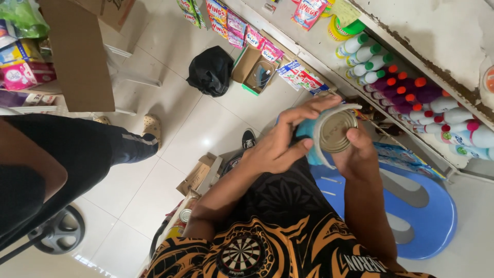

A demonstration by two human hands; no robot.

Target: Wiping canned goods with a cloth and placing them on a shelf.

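Both my hands hold a tin can (337, 131) with a blue label, its round metal end turned toward me. My right hand (360, 152) grips the can from the right side and underneath. My left hand (278, 146) reaches over from the left, its fingers lying across the can's side and top edge. A white strip (321, 121) curves round the can's rim under my left fingers; what it is made of I cannot tell. My patterned black and orange shirt (278, 242) fills the bottom of the view.
A blue plastic stool (432, 216) stands below my hands. Shelves on the right hold rows of white bottles (411, 92) with coloured caps and hanging sachets (231, 23). On the tiled floor lie a black bag (210, 69) and open cardboard boxes (254, 69). Another person's dark-trousered leg (87, 146) stands at left.
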